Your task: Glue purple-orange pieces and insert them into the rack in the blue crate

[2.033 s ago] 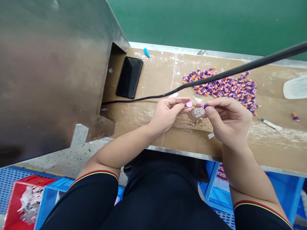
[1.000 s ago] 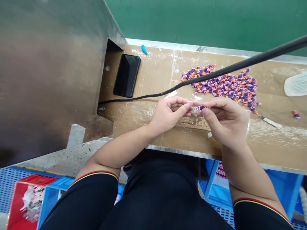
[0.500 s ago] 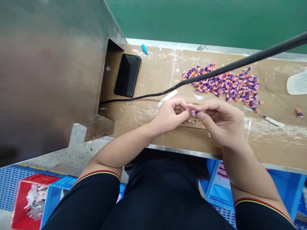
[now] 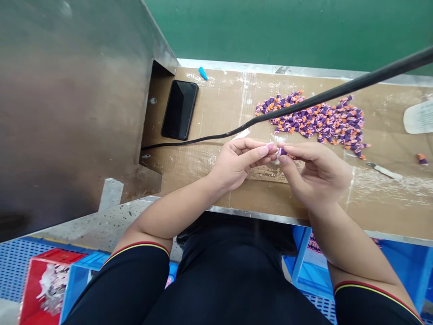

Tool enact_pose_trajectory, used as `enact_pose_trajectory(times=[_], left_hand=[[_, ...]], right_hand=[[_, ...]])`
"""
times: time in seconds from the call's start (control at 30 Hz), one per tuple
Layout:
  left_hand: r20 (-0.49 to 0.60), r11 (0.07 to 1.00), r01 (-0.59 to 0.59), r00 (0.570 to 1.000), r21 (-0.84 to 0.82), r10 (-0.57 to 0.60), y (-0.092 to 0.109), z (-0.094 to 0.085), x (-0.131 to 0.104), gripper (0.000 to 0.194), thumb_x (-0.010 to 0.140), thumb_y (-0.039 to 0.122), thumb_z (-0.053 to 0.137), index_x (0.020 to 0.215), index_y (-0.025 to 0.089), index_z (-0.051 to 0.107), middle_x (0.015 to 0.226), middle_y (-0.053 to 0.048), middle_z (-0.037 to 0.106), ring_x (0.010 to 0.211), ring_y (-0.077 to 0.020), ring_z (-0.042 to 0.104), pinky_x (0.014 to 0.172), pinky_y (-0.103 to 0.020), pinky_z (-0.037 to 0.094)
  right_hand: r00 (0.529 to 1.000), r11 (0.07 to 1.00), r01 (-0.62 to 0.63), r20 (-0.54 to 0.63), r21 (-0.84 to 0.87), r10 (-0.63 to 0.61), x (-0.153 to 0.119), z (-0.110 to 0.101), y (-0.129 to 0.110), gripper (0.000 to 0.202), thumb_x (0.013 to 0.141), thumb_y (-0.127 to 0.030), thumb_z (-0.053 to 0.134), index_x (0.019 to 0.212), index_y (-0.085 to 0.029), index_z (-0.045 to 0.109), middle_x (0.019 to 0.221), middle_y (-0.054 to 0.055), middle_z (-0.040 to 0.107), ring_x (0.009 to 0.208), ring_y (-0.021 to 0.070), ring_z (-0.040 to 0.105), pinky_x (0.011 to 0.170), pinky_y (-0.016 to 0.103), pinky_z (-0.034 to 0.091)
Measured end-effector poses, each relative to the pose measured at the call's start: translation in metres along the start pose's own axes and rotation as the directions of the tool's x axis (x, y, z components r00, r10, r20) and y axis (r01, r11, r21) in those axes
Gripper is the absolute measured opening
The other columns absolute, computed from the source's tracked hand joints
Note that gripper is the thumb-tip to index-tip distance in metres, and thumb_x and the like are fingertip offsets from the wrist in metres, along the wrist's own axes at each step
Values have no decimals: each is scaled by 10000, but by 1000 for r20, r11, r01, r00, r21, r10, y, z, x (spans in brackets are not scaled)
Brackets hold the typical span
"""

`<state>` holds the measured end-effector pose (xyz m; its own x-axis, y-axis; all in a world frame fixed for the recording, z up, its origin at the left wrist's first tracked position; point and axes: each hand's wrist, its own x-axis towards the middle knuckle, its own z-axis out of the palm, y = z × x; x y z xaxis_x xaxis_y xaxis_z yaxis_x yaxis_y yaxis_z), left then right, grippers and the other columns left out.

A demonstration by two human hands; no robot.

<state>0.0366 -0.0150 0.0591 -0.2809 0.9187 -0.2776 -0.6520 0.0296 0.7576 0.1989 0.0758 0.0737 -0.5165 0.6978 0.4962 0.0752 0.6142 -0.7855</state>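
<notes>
Over the near part of the table, my right hand point(image 4: 316, 176) pinches a small purple figure point(image 4: 282, 152) with pink trim between thumb and fingers. My left hand point(image 4: 235, 163) is closed on a tiny pink piece point(image 4: 270, 146) at its thumb and fingertips, just left of the figure. The fingers hide most of both things. A small pale, shiny round shape point(image 4: 276, 161) shows below the fingertips; I cannot make out what it is. Beyond the right hand lies a pile of purple, pink and orange figures point(image 4: 324, 119).
A thick black cable point(image 4: 250, 123) crosses above the table. On the cardboard surface lie a phone point(image 4: 180, 109), a blue cone-shaped cap point(image 4: 202, 73), a craft knife point(image 4: 384, 170), a single figure point(image 4: 422, 159) and a white container point(image 4: 418, 118). A metal box point(image 4: 74, 113) stands left.
My left hand has shifted slightly right, its thumb and fingers now straighter with the pink piece more visible. The purple figure has moved slightly right and up in my right hand.
</notes>
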Motion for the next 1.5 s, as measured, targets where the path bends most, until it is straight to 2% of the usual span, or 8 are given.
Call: enact_pose_trajectory(times=[0.1, 0.27, 0.57, 0.77, 0.97, 1.13, 1.33, 1.5], left_hand=[[10, 999, -29, 1000, -41, 30, 1, 3, -3, 353, 720, 499, 1101, 839, 247, 885, 954, -16, 883, 883, -137, 844, 870, -230, 723], [-2, 996, -82, 997, -43, 82, 1, 7, -5, 335, 727, 488, 1100, 824, 246, 890, 894, -19, 868, 848, -139, 832, 879, -258, 731], [44, 956, -272, 962, 114, 268, -10, -2, -3, 229, 867, 484, 1015, 958, 295, 924, 1096, -48, 901, 1095, -218, 870, 1028, -355, 738], [106, 841, -489, 872, 232, 478, -17, -3, -5, 80, 990, 376, 918, 1025, 305, 922, 1156, -42, 900, 1147, -240, 877, 1073, -408, 748], [172, 736, -589, 806, 335, 566, -13, -3, -11, 66, 1043, 293, 852, 1082, 297, 905, 1201, -41, 896, 1180, -231, 872, 1075, -400, 755], [251, 607, -675, 729, 419, 637, -14, -7, -11, 129, 1053, 201, 817, 1132, 275, 887, 1214, -54, 893, 1163, -222, 877, 1059, -371, 756], [344, 383, -805, 554, 452, 758, -21, -12, -4, 340, 1023, 89, 804, 1286, 296, 863, 1263, -49, 885, 1173, -222, 876, 1062, -349, 756], [425, 296, -840, 497, 455, 756, -20, -14, -3, 542, 1022, 48, 779, 1470, 352, 785, 1406, -41, 839, 1242, -221, 855, 1109, -369, 745]], right_hand=[[997, 995, 73, -26, -72, -76, -2, 4, 0, 118, 1002, -271, 852, 1066, -368, 834, 1034, 33, 891, 918, 277, 863, 824, 475, 755], [977, 966, 205, -28, -155, -212, 0, 5, 3, 113, 994, -230, 862, 1043, -326, 829, 983, 12, 893, 836, 234, 856, 760, 401, 744], [971, 968, 227, -44, -109, -233, 1, 6, 3, 202, 972, -155, 870, 1082, -322, 841, 1007, 12, 889, 865, 233, 860, 789, 391, 740], [975, 969, 210, -41, -127, -216, 0, 7, -1, 191, 969, -142, 867, 1047, -312, 828, 1002, 17, 886, 862, 236, 868, 771, 390, 750], [980, 978, 185, -50, -100, -191, -2, 7, -6, 184, 963, -137, 865, 999, -313, 826, 968, 16, 879, 877, 249, 880, 764, 392, 758], [986, 979, 160, -26, -127, -164, -4, 5, -9, 144, 961, -180, 884, 956, -310, 821, 971, 21, 883, 903, 257, 886, 766, 392, 758], [983, 983, 178, -31, -37, -180, -4, 4, -3, 172, 951, -150, 887, 999, -312, 853, 1010, 23, 893, 926, 257, 889, 784, 378, 762], [983, 983, 180, -38, -25, -181, -5, 2, 4, 198, 948, -170, 907, 1084, -311, 877, 1098, 33, 901, 952, 258, 891, 814, 377, 763]])
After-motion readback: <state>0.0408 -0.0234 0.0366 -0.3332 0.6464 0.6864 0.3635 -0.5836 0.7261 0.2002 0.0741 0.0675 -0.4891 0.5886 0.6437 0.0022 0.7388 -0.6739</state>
